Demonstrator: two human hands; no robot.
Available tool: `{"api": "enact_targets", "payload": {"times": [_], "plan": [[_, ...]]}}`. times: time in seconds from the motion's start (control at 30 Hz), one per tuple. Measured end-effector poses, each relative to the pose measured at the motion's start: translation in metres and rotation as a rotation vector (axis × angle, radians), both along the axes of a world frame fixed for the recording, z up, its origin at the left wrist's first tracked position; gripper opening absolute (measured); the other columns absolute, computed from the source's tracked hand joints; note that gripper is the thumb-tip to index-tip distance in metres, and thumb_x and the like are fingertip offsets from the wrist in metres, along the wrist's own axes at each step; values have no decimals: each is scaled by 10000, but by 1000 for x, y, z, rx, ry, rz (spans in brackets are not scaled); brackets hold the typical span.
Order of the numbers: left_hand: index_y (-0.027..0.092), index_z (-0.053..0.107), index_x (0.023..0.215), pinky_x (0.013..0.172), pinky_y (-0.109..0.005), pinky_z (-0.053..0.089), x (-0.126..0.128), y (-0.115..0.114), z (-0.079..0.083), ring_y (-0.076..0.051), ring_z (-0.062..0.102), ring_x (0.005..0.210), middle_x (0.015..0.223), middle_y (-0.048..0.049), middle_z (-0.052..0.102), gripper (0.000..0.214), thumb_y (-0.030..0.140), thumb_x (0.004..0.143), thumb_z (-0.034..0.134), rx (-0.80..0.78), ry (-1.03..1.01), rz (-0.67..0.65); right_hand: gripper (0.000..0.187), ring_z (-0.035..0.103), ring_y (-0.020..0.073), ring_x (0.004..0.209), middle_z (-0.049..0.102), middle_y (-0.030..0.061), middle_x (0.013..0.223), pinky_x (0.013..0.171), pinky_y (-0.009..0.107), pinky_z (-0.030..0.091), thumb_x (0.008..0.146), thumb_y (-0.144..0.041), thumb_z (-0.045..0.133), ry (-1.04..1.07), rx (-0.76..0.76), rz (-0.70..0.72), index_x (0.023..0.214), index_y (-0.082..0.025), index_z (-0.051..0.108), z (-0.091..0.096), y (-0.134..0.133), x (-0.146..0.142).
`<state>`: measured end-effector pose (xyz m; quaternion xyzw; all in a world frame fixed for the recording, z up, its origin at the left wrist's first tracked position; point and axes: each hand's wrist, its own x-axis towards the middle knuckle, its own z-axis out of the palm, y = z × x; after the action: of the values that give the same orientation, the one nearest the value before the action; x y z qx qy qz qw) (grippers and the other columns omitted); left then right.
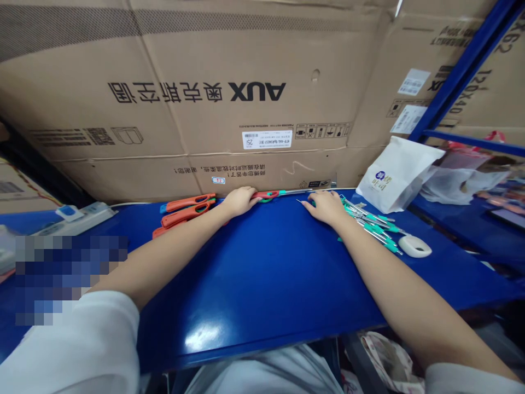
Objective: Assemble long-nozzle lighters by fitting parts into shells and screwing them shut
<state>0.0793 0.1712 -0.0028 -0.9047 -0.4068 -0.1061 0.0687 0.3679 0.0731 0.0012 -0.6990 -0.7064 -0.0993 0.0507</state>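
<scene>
My left hand (pixel 239 201) is closed around the red and green handle of a pair of scissors (pixel 283 192) that lies along the far edge of the blue table (pixel 262 273). Just left of that hand sits a pile of orange-handled scissors (pixel 186 210). My right hand (pixel 326 207) rests palm down with its fingers curled on the near end of a heap of teal-handled scissors (pixel 375 227). Whether it grips one of them I cannot tell.
A large cardboard box (pixel 197 93) printed AUX stands as a wall behind the table. At the right are a white paper bag (pixel 396 175), a white oval object (pixel 415 246) and a blue shelf frame (pixel 459 71). A white power strip (pixel 77 216) lies at the left.
</scene>
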Motion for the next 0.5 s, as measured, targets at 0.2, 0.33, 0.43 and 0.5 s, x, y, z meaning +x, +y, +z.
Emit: {"api": "enact_targets", "payload": {"times": [0.2,0.33,0.43,0.5], "plan": [[151,661,1051,850,-358,530,-1,-1,1,-276,677,992,1093,-139,710,361,447,1003,460,13,-22,55,404,578,341,1225,693,138,1286,1095,508,335,963,-475,531,-4,-7,37,1179,-185,709,-4,0,0],[146,677,1061,884,-383,525,-6,-5,6,-296,665,1029,1105,-145,700,376,459,989,483,32,-30,50,383,574,347,1232,688,146,1287,1108,518,324,962,-406,517,0,-9,28,1194,-168,707,-4,0,1],[177,650,1207,952,-377,507,-10,-8,9,-289,631,1139,1225,-122,678,358,416,985,503,54,-45,36,378,566,345,1240,686,152,1289,1105,510,325,956,-387,514,5,-7,24,1196,-168,708,-4,1,0],[205,643,1250,951,-370,506,-12,-10,10,-282,617,1168,1260,-100,670,349,393,988,509,59,-49,25,371,565,342,1235,685,154,1289,1097,504,330,952,-379,514,7,-6,25,1185,-169,713,-5,1,0]]}}
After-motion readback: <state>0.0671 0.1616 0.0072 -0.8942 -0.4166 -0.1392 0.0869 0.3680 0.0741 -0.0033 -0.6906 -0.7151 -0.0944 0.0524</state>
